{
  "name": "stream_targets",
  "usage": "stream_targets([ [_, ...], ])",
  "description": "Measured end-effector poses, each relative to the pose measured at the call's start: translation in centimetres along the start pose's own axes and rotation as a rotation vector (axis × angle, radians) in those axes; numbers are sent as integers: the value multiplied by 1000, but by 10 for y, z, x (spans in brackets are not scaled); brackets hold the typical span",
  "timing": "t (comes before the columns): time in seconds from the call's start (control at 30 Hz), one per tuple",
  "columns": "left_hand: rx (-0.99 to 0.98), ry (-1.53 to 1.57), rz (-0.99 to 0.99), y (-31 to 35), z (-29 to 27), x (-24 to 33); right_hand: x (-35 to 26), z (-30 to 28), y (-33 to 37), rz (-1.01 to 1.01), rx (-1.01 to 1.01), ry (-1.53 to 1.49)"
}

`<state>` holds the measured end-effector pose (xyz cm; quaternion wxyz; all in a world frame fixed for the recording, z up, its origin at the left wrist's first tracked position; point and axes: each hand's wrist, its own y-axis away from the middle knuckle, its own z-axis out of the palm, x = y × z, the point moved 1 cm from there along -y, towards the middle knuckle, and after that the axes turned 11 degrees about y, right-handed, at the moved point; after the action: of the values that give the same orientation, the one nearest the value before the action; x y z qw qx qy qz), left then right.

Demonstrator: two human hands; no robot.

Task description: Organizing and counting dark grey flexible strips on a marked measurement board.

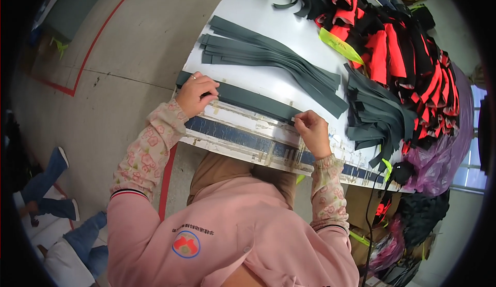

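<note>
Facing a white table (258, 8), a person in a pink shirt (222, 258) has both bare hands near the edge closest to them. From where I stand, the biggest load on it is a heap of red and black pieces (390, 52) at the far right, with purple plastic (460, 103) along its outer side. Next comes a fanned bundle of dark grey strips (274, 54), lying across the middle of the table, beyond the hands. A looser bundle (372, 103) sits to its right, against the heap. Nearer the person, a cracked dark blue band (232, 132) runs along the table's taped edge.

Just beyond that band lies one single grey strip (253, 100), flat, stretched from hand to hand. The left hand (197, 95) rests near its left end, fingers curled over it, and a short piece of strip shows past the knuckles; I cannot tell whether those fingers grip it or only press on it. The right hand (313, 131) is at the other end, pinching the strip between thumb and forefinger. Smaller are a yellow-green tag (341, 45) beside the heap and a ring (194, 77) on a left finger.
</note>
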<state>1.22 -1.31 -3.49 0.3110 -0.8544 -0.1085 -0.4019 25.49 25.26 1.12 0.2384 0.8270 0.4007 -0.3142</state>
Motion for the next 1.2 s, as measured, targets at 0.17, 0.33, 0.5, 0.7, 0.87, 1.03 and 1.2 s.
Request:
stream_targets([
  [0.17,-9,-15,-15,-1,0,3,-4,-2,3,-5,6,63],
  [0.33,-16,-25,-3,-1,0,6,-2,0,3,-8,34,80],
  [0.5,-13,-28,-12,-3,0,7,-1,0,3,-35,16,100],
  [0.7,1,-1,-25,-4,-4,6,-5,-10,4,47,4,-159],
  [0.87,29,49,-82,-2,-2,4,-30,18,11,-36,-161,-274],
  [1.03,203,249,-168,0,9,0,-53,47,7,-46,-560,-351],
  [1.2,102,15,-27,2,4,-3,-97,61,-28,-287,73,-39],
])
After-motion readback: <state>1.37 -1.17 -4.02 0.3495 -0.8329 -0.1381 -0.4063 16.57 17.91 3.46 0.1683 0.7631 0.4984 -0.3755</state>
